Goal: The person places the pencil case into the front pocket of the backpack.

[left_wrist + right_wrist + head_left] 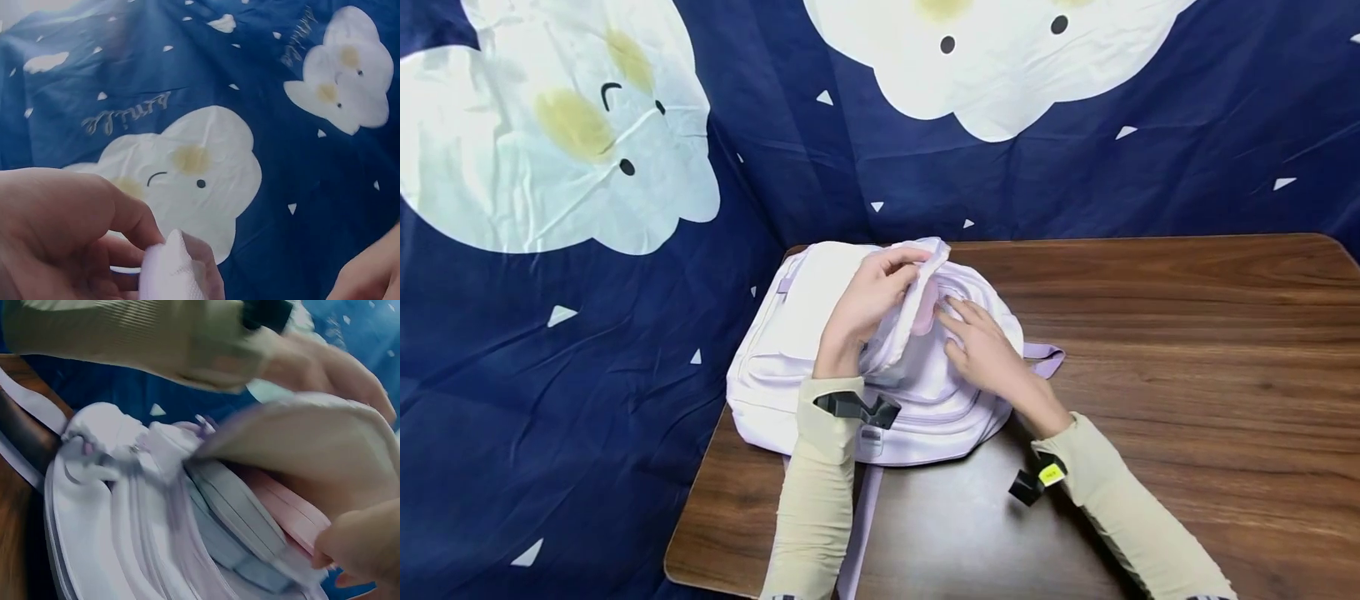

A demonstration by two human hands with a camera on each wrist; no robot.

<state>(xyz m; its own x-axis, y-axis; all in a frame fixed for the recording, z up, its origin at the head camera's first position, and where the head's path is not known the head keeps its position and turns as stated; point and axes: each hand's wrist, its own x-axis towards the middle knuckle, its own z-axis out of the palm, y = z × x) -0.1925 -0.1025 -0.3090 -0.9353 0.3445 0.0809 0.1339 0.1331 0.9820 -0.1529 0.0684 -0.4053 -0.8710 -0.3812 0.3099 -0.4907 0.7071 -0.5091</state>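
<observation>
A white and lavender backpack lies on the table with its front compartment open. My left hand pinches the edge of the raised flap and holds it up; the left wrist view shows that pale edge between thumb and fingers. At the opening is my right hand, its fingers spread and fairly straight. Its fingertips are by the end of a pink pouch-like item inside; whether they touch it I cannot tell. Beside the pink item sits a grey zipped item, with a bluish one below.
The brown wooden table extends to the right of the backpack. A lavender strap hangs toward the front edge, and a strap loop sticks out at right. A dark blue cloth with white clouds hangs behind and at left.
</observation>
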